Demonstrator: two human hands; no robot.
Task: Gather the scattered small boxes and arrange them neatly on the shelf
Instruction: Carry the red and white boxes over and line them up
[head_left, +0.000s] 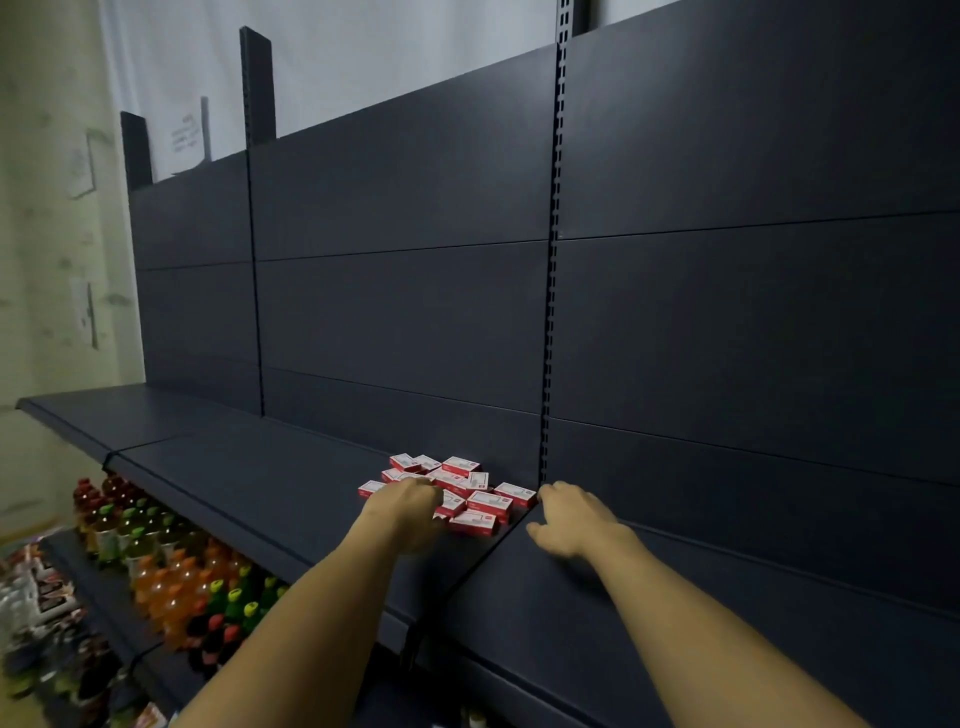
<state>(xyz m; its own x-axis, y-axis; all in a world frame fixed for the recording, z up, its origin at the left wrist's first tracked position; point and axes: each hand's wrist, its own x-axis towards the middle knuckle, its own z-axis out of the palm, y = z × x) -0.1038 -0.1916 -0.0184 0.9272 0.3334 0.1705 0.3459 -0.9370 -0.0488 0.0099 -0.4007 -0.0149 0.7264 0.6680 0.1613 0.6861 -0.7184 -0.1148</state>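
Several small red-and-white boxes (470, 491) lie in a loose, jumbled pile on the dark shelf (249, 467), close to its back panel. My left hand (410, 506) rests palm down on the left front part of the pile, fingers curled over the boxes; what it grips is hidden. My right hand (569, 517) hovers just right of the pile, fingers apart and slightly curled, touching no box. One box (515, 493) lies nearest to its fingertips.
A slotted upright post (551, 312) rises behind the pile. The shelf runs far to the left and right. On a lower shelf at left stand several drink bottles (171, 571) with orange, green and red contents. A pale wall (47, 260) is at far left.
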